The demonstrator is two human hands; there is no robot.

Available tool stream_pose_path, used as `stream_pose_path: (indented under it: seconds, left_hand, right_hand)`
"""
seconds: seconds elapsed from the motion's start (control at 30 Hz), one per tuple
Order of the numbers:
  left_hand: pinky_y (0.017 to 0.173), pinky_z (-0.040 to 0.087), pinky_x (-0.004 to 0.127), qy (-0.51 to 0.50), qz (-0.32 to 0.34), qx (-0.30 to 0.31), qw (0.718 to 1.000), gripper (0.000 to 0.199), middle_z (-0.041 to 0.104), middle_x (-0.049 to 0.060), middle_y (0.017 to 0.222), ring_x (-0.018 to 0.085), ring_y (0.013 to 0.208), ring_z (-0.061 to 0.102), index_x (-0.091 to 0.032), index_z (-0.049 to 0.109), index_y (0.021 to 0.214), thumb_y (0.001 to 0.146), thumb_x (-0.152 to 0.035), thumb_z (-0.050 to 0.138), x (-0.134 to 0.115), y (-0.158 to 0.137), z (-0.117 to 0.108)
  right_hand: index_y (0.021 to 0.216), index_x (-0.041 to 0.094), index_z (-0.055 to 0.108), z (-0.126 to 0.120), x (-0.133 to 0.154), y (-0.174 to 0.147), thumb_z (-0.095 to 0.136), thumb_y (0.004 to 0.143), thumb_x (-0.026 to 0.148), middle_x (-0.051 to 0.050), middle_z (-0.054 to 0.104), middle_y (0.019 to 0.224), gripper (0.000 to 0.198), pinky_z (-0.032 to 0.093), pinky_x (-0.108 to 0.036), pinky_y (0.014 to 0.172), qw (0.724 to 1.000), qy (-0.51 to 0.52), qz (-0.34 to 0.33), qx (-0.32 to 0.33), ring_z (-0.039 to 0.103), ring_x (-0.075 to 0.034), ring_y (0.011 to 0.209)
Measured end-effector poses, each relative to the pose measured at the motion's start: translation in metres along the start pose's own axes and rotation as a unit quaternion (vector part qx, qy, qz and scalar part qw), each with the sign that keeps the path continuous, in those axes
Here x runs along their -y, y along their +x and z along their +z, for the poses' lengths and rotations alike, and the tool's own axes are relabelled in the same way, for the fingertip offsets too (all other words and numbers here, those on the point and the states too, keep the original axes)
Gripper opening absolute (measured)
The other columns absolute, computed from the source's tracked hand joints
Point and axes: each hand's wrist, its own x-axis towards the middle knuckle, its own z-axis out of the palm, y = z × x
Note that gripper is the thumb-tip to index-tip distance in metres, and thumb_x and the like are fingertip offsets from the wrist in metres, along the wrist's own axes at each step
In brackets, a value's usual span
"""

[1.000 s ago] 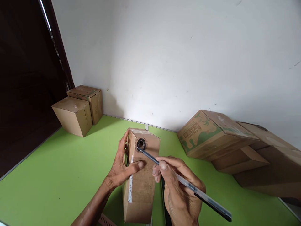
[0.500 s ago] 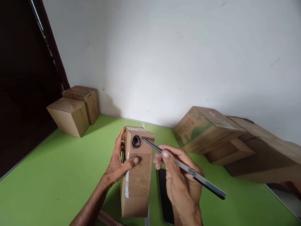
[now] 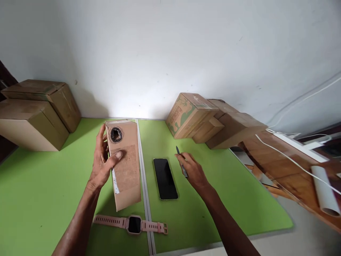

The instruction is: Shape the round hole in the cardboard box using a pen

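Observation:
My left hand (image 3: 105, 158) grips a narrow brown cardboard box (image 3: 128, 169) by its left side, thumb across the front face. Near the box's top left is a small hole ringed with black scribble (image 3: 116, 135). A patch of brown tape covers its middle, and a white label runs down the left edge. In my right hand (image 3: 192, 170) is a pen (image 3: 178, 150), its tip pointing away from me, low over the green table and clear of the box. Between the box and my right hand lies a smartphone (image 3: 165, 179) with a dark screen.
A pink smartwatch (image 3: 134, 224) lies near the table's front. Cardboard boxes stand at the back left (image 3: 39, 121) and back right (image 3: 191, 115) against the wall. Beyond the green table's (image 3: 255, 199) right edge are white cables and a white roll (image 3: 325, 192).
My right hand has drawn the pen away from the hole, rightward and down towards the table. My left hand still holds the box. The view has turned right, bringing the whole smartwatch into sight.

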Motion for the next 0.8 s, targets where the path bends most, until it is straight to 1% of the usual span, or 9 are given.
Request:
stream_pose_path:
  seconds: [0.1, 0.23, 0.33, 0.43, 0.53, 0.63, 0.7, 0.73, 0.8]
  left_hand:
    - [0.111, 0.052, 0.061, 0.016, 0.01, 0.007, 1.0, 0.121, 0.053, 0.016, 0.161, 0.045, 0.143, 0.054, -0.03, 0.032, 0.174, 0.073, -0.068, 0.087, 0.0, -0.002, 0.005]
    - [0.117, 0.047, 0.062, 0.029, 0.023, 0.022, 0.999, 0.118, 0.052, 0.016, 0.162, 0.044, 0.146, 0.052, -0.03, 0.032, 0.174, 0.076, -0.066, 0.086, 0.001, -0.003, 0.008]
    - [0.118, 0.046, 0.063, 0.024, 0.022, 0.028, 0.999, 0.118, 0.052, 0.015, 0.162, 0.044, 0.146, 0.052, -0.03, 0.032, 0.174, 0.076, -0.066, 0.087, 0.001, -0.003, 0.009]
    - [0.124, 0.042, 0.064, 0.026, 0.025, 0.031, 0.999, 0.116, 0.051, 0.014, 0.165, 0.043, 0.149, 0.051, -0.032, 0.031, 0.174, 0.078, -0.063, 0.087, 0.001, -0.004, 0.01]
    - [0.126, 0.04, 0.065, 0.032, 0.029, 0.035, 0.998, 0.114, 0.049, 0.014, 0.168, 0.043, 0.152, 0.049, -0.031, 0.031, 0.174, 0.079, -0.061, 0.087, -0.001, -0.006, 0.012]
    - [0.124, 0.044, 0.065, 0.031, 0.032, 0.043, 0.998, 0.117, 0.045, 0.016, 0.171, 0.044, 0.155, 0.045, -0.03, 0.029, 0.174, 0.077, -0.062, 0.087, -0.003, -0.009, 0.015]
    - [0.122, 0.046, 0.065, 0.029, 0.034, 0.05, 0.998, 0.118, 0.041, 0.016, 0.174, 0.044, 0.158, 0.042, -0.03, 0.028, 0.174, 0.077, -0.061, 0.087, -0.004, -0.01, 0.017]
    - [0.122, 0.046, 0.066, 0.028, 0.035, 0.053, 0.998, 0.118, 0.039, 0.016, 0.175, 0.043, 0.159, 0.041, -0.031, 0.027, 0.174, 0.077, -0.061, 0.087, -0.004, -0.011, 0.018]
    - [0.124, 0.044, 0.067, 0.024, 0.037, 0.06, 0.997, 0.118, 0.039, 0.016, 0.176, 0.043, 0.158, 0.042, -0.031, 0.026, 0.174, 0.077, -0.062, 0.086, -0.004, -0.012, 0.018]
  right_hand:
    - [0.115, 0.02, 0.078, 0.021, -0.011, -0.018, 0.047, 0.092, -0.005, -0.015, 0.077, 0.106, 0.046, 0.059, -0.035, 0.078, 0.997, -0.04, -0.016, 0.07, 0.07, -0.029, 0.1]
    - [0.124, 0.018, 0.074, 0.037, -0.011, -0.029, 0.056, 0.095, -0.003, -0.013, 0.076, 0.114, 0.04, 0.059, -0.039, 0.09, 0.989, -0.072, -0.002, 0.131, 0.069, -0.028, 0.106]
    - [0.134, 0.017, 0.07, 0.038, -0.009, -0.031, 0.059, 0.098, -0.001, -0.012, 0.075, 0.122, 0.042, 0.059, -0.044, 0.096, 0.983, -0.078, 0.025, 0.163, 0.069, -0.029, 0.112]
    - [0.138, 0.019, 0.072, 0.026, -0.002, -0.029, 0.054, 0.094, -0.006, -0.017, 0.074, 0.128, 0.054, 0.059, -0.045, 0.097, 0.978, -0.068, 0.063, 0.185, 0.069, -0.033, 0.117]
    - [0.143, 0.019, 0.07, 0.01, 0.021, -0.026, 0.046, 0.097, -0.003, -0.02, 0.072, 0.134, 0.055, 0.058, -0.042, 0.098, 0.971, -0.047, 0.125, 0.196, 0.068, -0.033, 0.122]
    - [0.143, 0.01, 0.066, 0.001, 0.061, -0.026, 0.048, 0.109, 0.025, -0.024, 0.072, 0.134, 0.041, 0.057, -0.042, 0.101, 0.958, -0.013, 0.201, 0.205, 0.068, -0.033, 0.122]
    - [0.138, 0.005, 0.067, 0.002, 0.09, -0.027, 0.063, 0.104, 0.048, -0.028, 0.071, 0.133, 0.055, 0.057, -0.046, 0.102, 0.943, 0.009, 0.249, 0.221, 0.067, -0.039, 0.124]
    - [0.136, 0.003, 0.067, 0.004, 0.101, -0.027, 0.07, 0.097, 0.052, -0.03, 0.07, 0.134, 0.062, 0.057, -0.048, 0.101, 0.934, 0.019, 0.273, 0.228, 0.066, -0.042, 0.126]
    - [0.134, 0.0, 0.066, 0.007, 0.115, -0.025, 0.08, 0.087, 0.05, -0.034, 0.068, 0.134, 0.07, 0.056, -0.051, 0.1, 0.917, 0.042, 0.317, 0.237, 0.063, -0.048, 0.13]
